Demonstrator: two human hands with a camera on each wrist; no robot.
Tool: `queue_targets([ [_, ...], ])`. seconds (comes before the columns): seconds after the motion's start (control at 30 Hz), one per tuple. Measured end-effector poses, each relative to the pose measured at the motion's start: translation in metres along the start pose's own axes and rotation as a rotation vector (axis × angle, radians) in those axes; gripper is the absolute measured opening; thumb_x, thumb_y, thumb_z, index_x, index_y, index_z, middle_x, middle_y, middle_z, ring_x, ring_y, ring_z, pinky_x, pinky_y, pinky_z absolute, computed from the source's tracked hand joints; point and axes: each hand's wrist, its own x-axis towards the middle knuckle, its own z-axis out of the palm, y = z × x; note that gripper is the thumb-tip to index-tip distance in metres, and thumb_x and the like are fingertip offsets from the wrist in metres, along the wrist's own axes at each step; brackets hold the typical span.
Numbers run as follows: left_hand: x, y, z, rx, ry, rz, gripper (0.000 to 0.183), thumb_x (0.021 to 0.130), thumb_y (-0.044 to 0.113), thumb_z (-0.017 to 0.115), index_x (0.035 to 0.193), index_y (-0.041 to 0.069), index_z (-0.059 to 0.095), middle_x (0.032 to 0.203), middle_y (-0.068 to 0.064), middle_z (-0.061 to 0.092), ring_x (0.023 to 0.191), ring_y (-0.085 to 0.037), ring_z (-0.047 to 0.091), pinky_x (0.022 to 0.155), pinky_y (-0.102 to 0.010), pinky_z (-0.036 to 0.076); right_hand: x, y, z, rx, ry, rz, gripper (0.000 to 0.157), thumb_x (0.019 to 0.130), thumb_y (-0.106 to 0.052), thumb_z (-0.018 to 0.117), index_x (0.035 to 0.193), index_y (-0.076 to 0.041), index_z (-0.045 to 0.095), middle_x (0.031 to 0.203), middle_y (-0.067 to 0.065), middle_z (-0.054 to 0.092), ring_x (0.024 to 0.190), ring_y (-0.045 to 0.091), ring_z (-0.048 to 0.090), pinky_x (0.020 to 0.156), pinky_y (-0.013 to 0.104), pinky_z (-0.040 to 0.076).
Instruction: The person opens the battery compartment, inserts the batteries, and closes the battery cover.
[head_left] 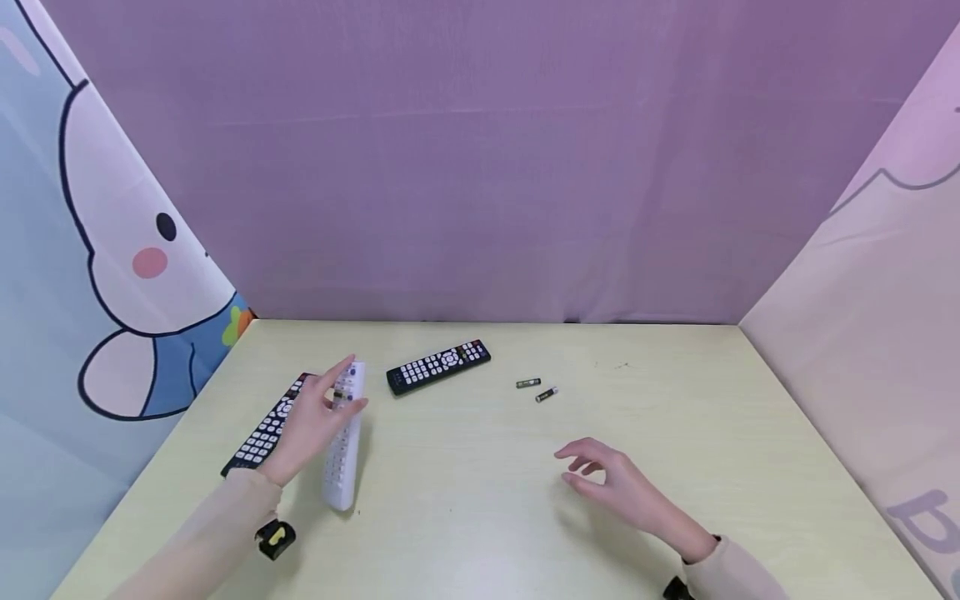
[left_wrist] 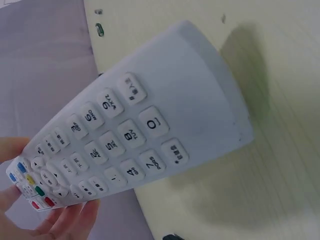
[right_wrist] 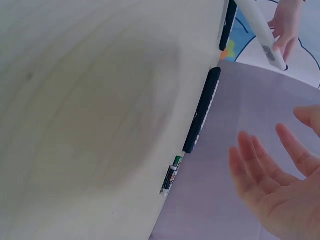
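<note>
And here's the left hand (head_left: 309,425) with the white remote (head_left: 345,460), thumb and fingers pinching it near the end with the coloured buttons, keypad facing up! The remote is up off the table (head_left: 465,508), its shadow lying on the pale surface, the broad plain end pointing back toward the person; the left wrist view gives us the number keys large and clear, fingers round the far end. Right beside it, partly covered by that same hand, a black remote (head_left: 256,443) lies slantwise on the left of the table. Over to the right hand (head_left: 618,487): nothing in its grasp, hanging above the bare front stretch, fingers loosely bent and thumb apart from them, its own shadow beneath. Further back, a second black remote (head_left: 438,367) lies at an angle, buttons up, and just to its right sit two small batteries, the nearer battery (head_left: 547,394) and the farther battery (head_left: 528,383), close together but apart. Both arms come in from the front in beige sleeves (head_left: 202,537), and behind it all hangs a purple cloth (head_left: 480,167), with a cartoon-printed sheet (head_left: 120,233) on the left.
</note>
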Motion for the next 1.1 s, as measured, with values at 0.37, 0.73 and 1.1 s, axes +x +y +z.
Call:
queue_targets([
  [0.37,0.008,-0.014,-0.005,0.161,-0.034,0.005,0.064,0.083,0.027,0.061,0.138,0.017,0.031,0.11,-0.027,0.038,0.072,-0.026,0.051,0.05,-0.027,0.047,-0.002,0.009,-0.004,-0.075,0.013,0.031,0.022,0.083,-0.011,0.06,0.105,-0.004,0.058,0.104,0.006,0.058,0.084,0.017,0.059,0.073,0.032,0.051],
  [0.73,0.024,-0.024,-0.005,0.222,-0.138,-0.041,0.066,0.084,0.03,0.059,0.139,0.016,0.027,0.11,-0.027,0.039,0.072,-0.026,0.049,0.048,-0.026,0.044,-0.004,0.016,-0.007,-0.083,0.009,0.054,0.022,0.084,-0.011,0.059,0.104,-0.003,0.058,0.102,0.005,0.058,0.083,0.013,0.058,0.072,0.03,0.051],
  [1.1,0.039,-0.028,0.001,0.307,-0.215,-0.076,0.064,0.083,0.031,0.06,0.137,0.012,0.031,0.107,-0.026,0.044,0.073,-0.024,0.049,0.054,-0.03,0.044,-0.003,0.017,-0.008,-0.088,0.0,0.063,0.021,0.084,-0.009,0.059,0.104,-0.002,0.058,0.101,0.009,0.059,0.081,0.011,0.058,0.07,0.027,0.051],
])
